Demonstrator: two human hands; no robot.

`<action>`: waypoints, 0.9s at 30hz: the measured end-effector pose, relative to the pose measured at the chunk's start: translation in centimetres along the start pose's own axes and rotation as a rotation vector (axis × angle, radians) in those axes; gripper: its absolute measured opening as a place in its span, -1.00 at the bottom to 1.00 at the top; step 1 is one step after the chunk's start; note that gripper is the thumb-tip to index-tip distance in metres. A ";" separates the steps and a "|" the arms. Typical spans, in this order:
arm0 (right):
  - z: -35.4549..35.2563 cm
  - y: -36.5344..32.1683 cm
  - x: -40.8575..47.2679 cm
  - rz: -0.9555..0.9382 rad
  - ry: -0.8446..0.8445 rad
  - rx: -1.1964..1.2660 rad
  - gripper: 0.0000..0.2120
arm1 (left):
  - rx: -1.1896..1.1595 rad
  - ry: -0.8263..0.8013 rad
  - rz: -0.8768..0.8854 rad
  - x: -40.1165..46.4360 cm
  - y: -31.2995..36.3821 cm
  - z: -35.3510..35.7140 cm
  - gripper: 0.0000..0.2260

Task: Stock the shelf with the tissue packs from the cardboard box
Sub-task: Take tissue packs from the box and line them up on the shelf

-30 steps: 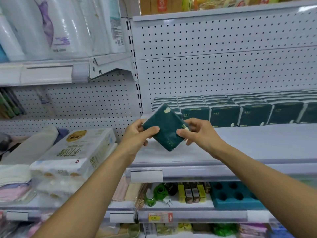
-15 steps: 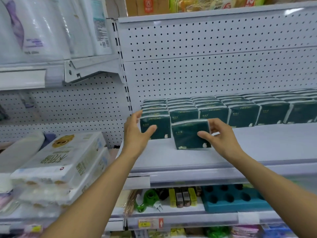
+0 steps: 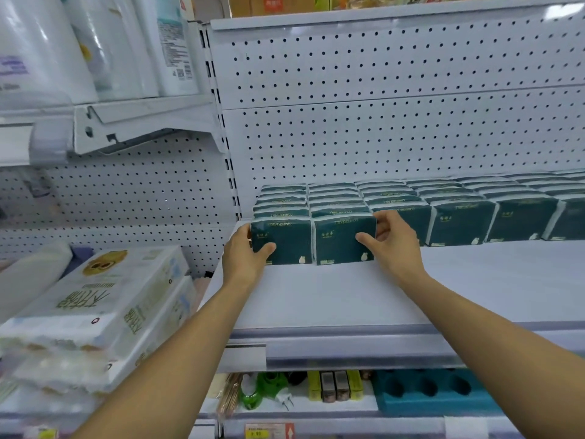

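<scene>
Head view: two dark green tissue packs stand upright side by side at the front left of the white shelf (image 3: 316, 299), ahead of rows of the same packs. The left hand (image 3: 243, 264) cups the left pack (image 3: 285, 242), thumb on its front, fingers curled round its left edge. The right hand (image 3: 392, 245) grips the right pack (image 3: 342, 242), thumb across its front, fingers over its right end.
</scene>
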State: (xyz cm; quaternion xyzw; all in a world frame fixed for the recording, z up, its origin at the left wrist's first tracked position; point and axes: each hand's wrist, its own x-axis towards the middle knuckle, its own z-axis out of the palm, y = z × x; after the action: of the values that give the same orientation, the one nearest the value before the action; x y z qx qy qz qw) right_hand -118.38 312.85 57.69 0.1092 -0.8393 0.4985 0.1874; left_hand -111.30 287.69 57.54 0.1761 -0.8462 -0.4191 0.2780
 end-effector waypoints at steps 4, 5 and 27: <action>0.5 -0.2 -0.3 -0.073 0.077 -0.186 -0.59 | 0.012 0.025 0.028 0.0 -0.2 0.4 -0.47; 0.6 -0.2 -0.3 -0.145 0.116 -0.265 -0.51 | 0.048 0.032 0.067 -0.2 -0.2 0.4 -0.40; 1.9 -5.0 -6.1 -0.583 0.048 -0.661 -0.43 | 0.579 -0.009 0.553 -4.7 0.0 -2.8 -0.28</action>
State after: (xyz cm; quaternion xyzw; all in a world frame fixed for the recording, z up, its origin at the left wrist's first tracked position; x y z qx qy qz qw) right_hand -111.38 308.77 58.27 0.2643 -0.8831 0.1319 0.3644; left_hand -105.85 288.49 57.39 0.0108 -0.9460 -0.0733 0.3155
